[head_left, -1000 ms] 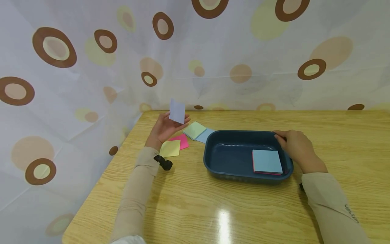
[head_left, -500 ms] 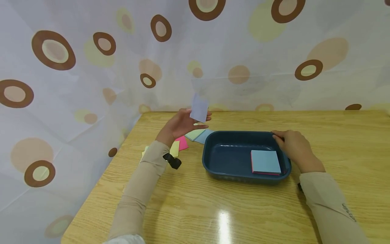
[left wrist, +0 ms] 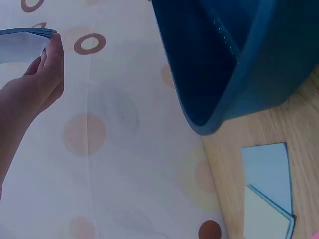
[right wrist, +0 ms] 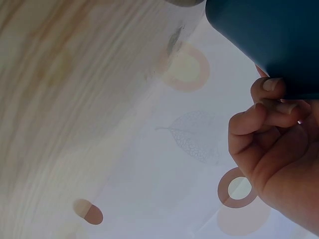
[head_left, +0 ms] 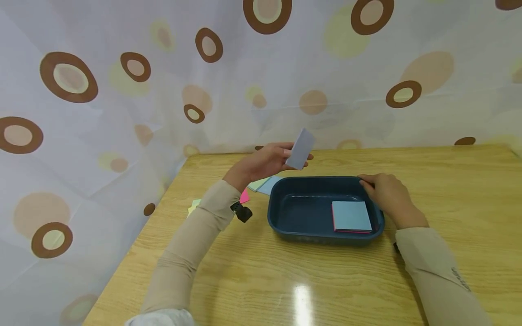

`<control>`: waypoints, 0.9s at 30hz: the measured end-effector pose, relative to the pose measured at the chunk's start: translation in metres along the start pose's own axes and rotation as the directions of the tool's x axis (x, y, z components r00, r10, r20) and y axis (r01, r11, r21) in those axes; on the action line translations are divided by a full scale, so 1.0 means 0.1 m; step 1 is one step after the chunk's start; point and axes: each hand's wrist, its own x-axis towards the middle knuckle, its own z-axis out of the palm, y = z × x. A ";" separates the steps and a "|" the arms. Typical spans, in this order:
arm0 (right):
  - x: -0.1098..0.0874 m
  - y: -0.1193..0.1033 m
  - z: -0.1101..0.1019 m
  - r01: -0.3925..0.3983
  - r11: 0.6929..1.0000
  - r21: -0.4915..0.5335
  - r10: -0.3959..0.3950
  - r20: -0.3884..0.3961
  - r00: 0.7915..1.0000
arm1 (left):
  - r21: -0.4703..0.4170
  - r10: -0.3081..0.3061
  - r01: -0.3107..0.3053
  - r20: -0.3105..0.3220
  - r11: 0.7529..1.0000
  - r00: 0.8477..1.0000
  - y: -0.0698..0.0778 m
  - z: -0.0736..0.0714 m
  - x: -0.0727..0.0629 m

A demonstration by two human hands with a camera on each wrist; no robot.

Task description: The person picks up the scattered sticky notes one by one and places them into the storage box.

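In the head view my left hand (head_left: 267, 162) pinches a small pad of pale lilac sticky notes (head_left: 301, 149), held tilted in the air above the far rim of a dark blue basin (head_left: 302, 215). The left wrist view shows the pad's layered edge (left wrist: 30, 31) at the fingertips. My right hand (head_left: 389, 199) grips the basin's far right corner, its fingers (right wrist: 246, 122) curled at the rim in the right wrist view. Inside the basin, at its right end, lies a stack of square sticky notes (head_left: 351, 216), light blue on top with pink beneath.
Left of the basin, a light blue pad (left wrist: 269, 169) and a pale green pad (left wrist: 264, 214) overlap on the wooden table (head_left: 261, 271). A pink note (head_left: 244, 196) and yellow-green ones (head_left: 193, 207) are partly hidden by my left arm. A patterned cloth (head_left: 228, 81) hangs behind.
My left hand has carried the lilac pad rightward, from over the loose notes to above the basin's far rim, and the pad has tilted. My right hand stays on the basin's corner.
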 end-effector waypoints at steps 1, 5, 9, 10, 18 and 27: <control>0.00 -0.01 0.00 0.001 1.000 0.001 -0.001 0.001 1.000 | 0.023 -0.002 0.002 0.007 1.000 1.000 0.00 0.02 0.03; 0.00 -0.03 -0.02 -0.005 1.000 0.005 0.005 0.007 1.000 | 0.167 -0.006 0.001 0.033 0.986 0.999 0.00 0.09 0.12; 0.00 -0.03 -0.01 -0.013 1.000 0.006 0.013 0.007 1.000 | 0.385 -0.063 0.052 0.016 0.921 0.998 -0.03 0.17 0.20; 0.00 -0.03 -0.01 -0.014 1.000 0.006 0.014 0.008 1.000 | 0.440 -0.086 0.076 0.004 0.895 0.996 -0.04 0.20 0.22; 0.02 -0.01 -0.01 -0.023 1.000 -0.021 0.023 -0.017 1.000 | 0.891 -0.227 0.090 0.015 0.445 0.974 -0.23 0.53 0.44; 0.01 -0.01 -0.03 -0.044 0.999 -0.015 0.044 0.006 0.999 | 0.992 -0.410 -0.066 0.018 -0.104 0.912 -0.48 0.88 0.76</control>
